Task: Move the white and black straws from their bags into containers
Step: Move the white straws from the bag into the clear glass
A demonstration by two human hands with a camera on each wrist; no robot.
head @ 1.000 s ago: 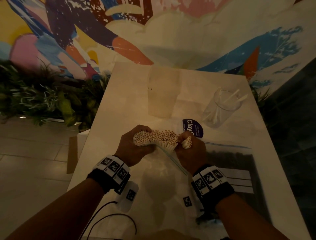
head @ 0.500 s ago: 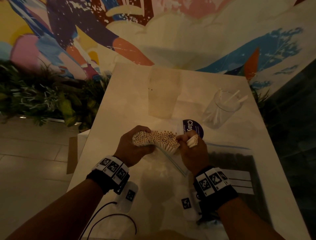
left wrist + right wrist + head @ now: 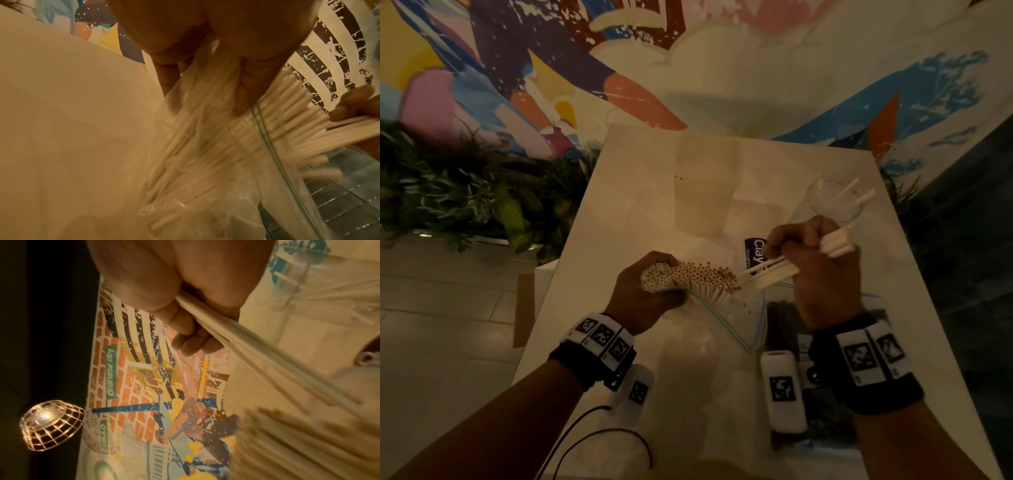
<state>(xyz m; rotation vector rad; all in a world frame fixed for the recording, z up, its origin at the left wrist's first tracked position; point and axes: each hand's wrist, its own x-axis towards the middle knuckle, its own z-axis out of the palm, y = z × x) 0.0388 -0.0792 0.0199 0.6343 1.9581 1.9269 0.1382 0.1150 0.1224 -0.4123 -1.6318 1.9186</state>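
— What do I have at frame centre?

— White straws [image 3: 690,279], a thick bundle, open ends up and fanned, standing in a clear zip bag [image 3: 729,325]. I see a few pulled out [image 3: 774,269], slanting toward the upper right.

— And the black ones?

— In a second clear bag [image 3: 784,318], flat at lower right. Upper right, a clear cup [image 3: 828,205] holds a few white straws; a frosted container [image 3: 705,185] stands upper centre.

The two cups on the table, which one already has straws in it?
The clear cup at the far right: a few white straws stick out of it. The cloudy cup left of it looks empty.
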